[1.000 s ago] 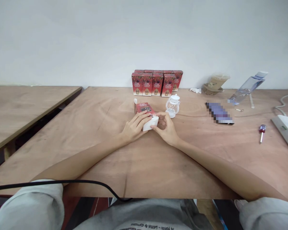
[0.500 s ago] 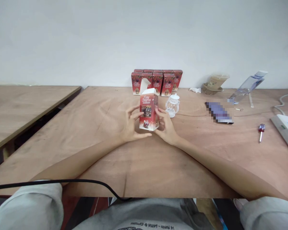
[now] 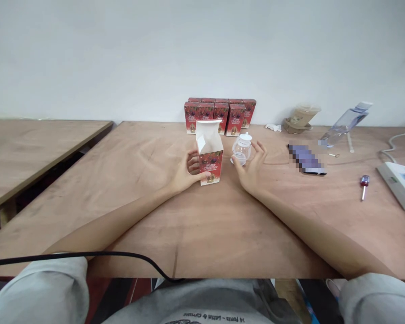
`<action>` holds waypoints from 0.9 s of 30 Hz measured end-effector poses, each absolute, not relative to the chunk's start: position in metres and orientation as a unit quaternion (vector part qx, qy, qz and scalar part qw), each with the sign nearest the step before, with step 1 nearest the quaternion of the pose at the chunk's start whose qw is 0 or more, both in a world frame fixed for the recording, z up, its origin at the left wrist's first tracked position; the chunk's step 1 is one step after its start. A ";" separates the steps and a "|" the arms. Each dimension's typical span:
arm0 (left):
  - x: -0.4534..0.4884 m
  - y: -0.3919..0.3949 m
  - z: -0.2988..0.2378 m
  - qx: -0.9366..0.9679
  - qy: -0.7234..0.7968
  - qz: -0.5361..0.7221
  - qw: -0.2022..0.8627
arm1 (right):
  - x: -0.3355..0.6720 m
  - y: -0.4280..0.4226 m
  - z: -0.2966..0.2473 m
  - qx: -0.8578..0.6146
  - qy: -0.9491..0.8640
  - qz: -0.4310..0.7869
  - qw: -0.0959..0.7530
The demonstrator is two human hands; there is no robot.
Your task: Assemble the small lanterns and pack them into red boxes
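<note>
A small red box (image 3: 210, 165) stands upright on the wooden table (image 3: 195, 225), its white top flap open. My left hand (image 3: 185, 173) grips the box from its left side. Just right of it sits a small clear lantern (image 3: 241, 148) with a white cap. My right hand (image 3: 253, 167) is beside the lantern with fingers spread around it, thumb near its base, not closed on it.
Several matching red boxes (image 3: 219, 116) stand in rows at the wall. To the right lie a blurred flat object (image 3: 305, 158), a tipped plastic bottle (image 3: 344, 123), a cup (image 3: 302, 117), a small screwdriver (image 3: 363, 183) and a white device (image 3: 400, 180). A second table (image 3: 30, 144) stands left.
The box was lying flat, then got lifted upright and set on the table with its flap open. My right hand left the box and moved right to the lantern.
</note>
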State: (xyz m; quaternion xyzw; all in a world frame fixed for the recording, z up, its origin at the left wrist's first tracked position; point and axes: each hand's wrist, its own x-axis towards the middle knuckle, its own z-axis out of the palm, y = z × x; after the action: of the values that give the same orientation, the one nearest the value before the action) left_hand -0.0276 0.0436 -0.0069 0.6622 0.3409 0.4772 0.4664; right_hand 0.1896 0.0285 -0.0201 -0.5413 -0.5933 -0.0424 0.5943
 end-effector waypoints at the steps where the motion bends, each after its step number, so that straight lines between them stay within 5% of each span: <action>1: -0.028 0.044 -0.005 0.659 0.345 0.461 0.483 | 0.196 0.036 -0.022 -0.554 -0.577 0.000 0.601; 5: -0.028 0.044 -0.001 0.661 0.342 0.450 0.494 | 0.215 0.057 -0.024 -0.552 -0.572 0.162 0.585; 9: -0.028 0.043 -0.002 0.659 0.343 0.451 0.495 | 0.217 0.058 -0.017 -0.580 -0.584 0.177 0.540; 17: -0.029 0.045 -0.007 0.670 0.338 0.434 0.499 | 0.204 0.040 0.053 -0.375 -0.541 0.231 0.716; 27: -0.026 0.039 -0.001 0.666 0.321 0.458 0.493 | 0.152 -0.004 0.121 -0.312 -0.688 0.388 0.528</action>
State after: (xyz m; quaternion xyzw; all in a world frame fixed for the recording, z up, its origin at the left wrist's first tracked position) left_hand -0.0263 0.0395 -0.0010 0.6662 0.3211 0.4581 0.4932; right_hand 0.1523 -0.0037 0.1206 -0.3116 -0.6878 0.3883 0.5282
